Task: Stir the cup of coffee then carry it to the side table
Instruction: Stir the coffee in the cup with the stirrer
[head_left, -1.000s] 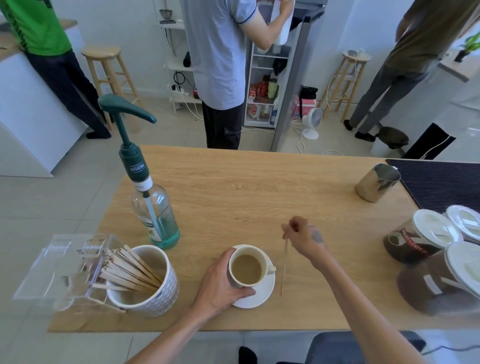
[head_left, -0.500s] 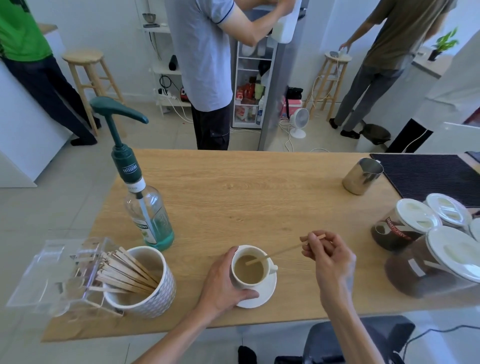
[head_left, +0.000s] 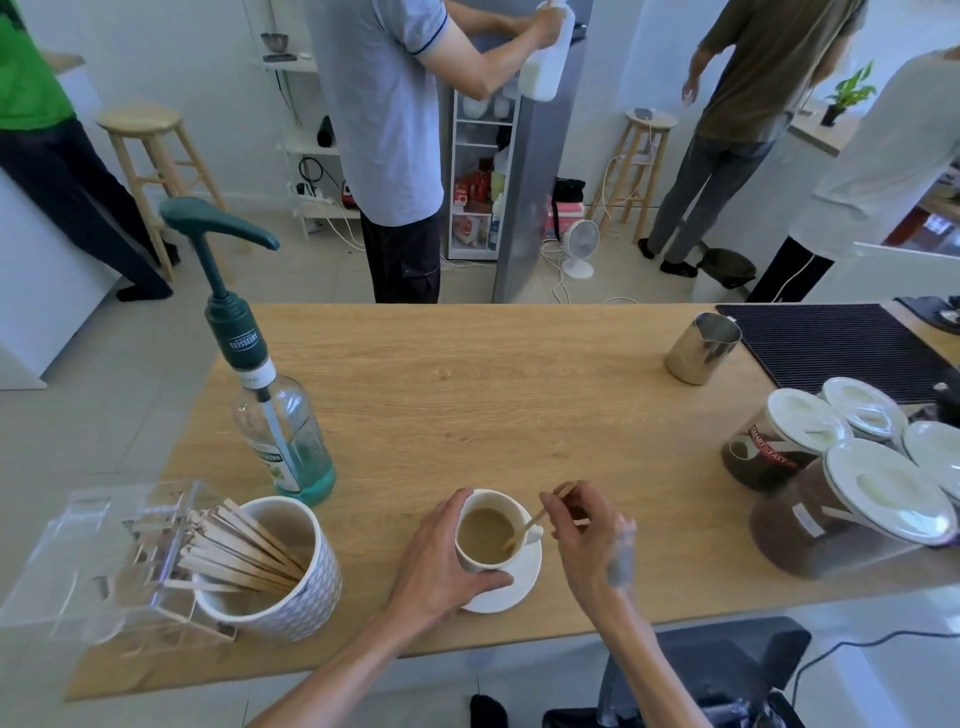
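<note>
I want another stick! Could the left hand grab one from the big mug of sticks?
Probably yes. The mug of sticks stands just beside the left hand with nothing between them, but that hand is holding the coffee cup and would have to let go.

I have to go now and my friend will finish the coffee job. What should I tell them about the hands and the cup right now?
Left hand: wrapped around the coffee cup, steadying it on its saucer.
Right hand: pinching a wooden stir stick, its lower end dipped in the coffee.
Cup and saucer sit near the front edge of the wooden table.
Done: stick picked up and in the cup.
Left: finish stirring, take the stick out, carry the cup to the side table, which is not clearly in view.
</note>
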